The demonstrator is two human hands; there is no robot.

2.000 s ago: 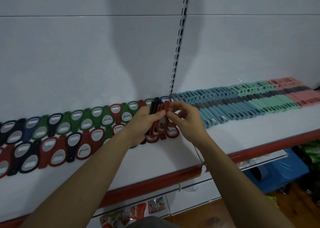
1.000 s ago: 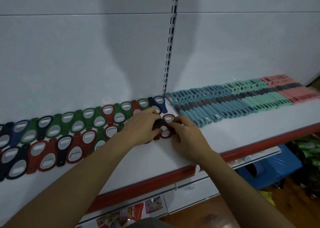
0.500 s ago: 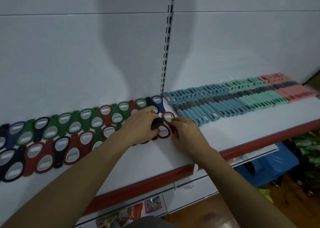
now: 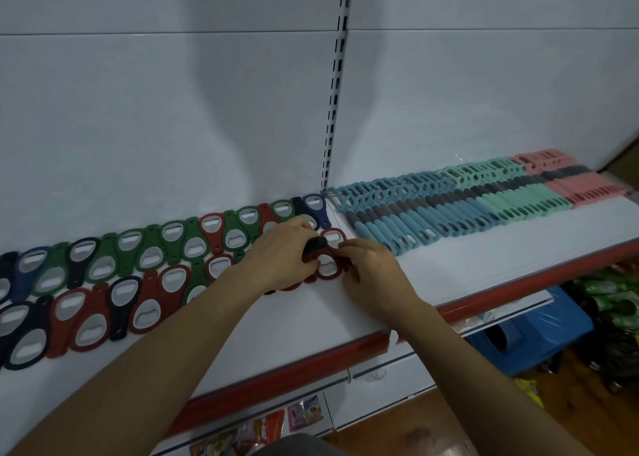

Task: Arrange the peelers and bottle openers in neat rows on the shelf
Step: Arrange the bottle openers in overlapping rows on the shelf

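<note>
Head view: left hand [image 4: 280,251] is down on the shelf [image 4: 311,320], grip curled round a black bottle opener [image 4: 313,246]. Right hand [image 4: 371,269] sits just beside it, grip pinching a red bottle opener [image 4: 327,266] at the front row's right end. Peelers [image 4: 449,210] lie lined up further right.

Both forearms bare, reaching forward, converging. Left hand [image 4: 278,253] palm down, fingers curled round dark bottle opener [image 4: 313,246]. Right hand [image 4: 371,270] knuckles up, fingertips pinching red bottle opener [image 4: 327,277].
</note>
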